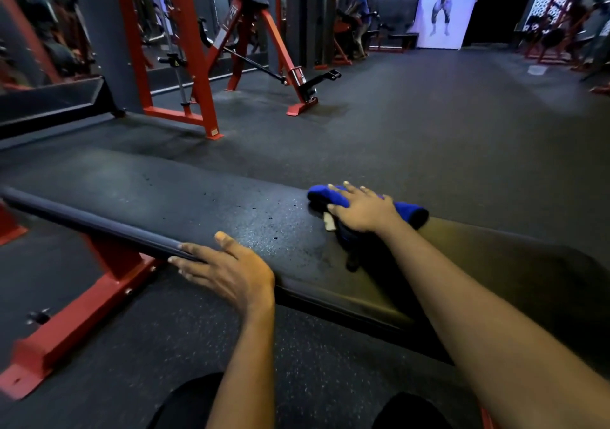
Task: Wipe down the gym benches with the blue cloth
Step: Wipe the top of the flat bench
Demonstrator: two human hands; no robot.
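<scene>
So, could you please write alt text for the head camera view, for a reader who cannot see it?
A person's right hand presses a blue cloth onto a black padded gym bench, while the left hand rests on its near edge. Red-framed machines stand on the dark floor behind.

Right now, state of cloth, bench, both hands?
blue cloth: bunched, on the bench top, under the right hand
bench: flat, top speckled with droplets near the cloth
right hand: fingers straight, pressing the cloth
left hand: rests on the bench's near edge, thumb on top
</scene>
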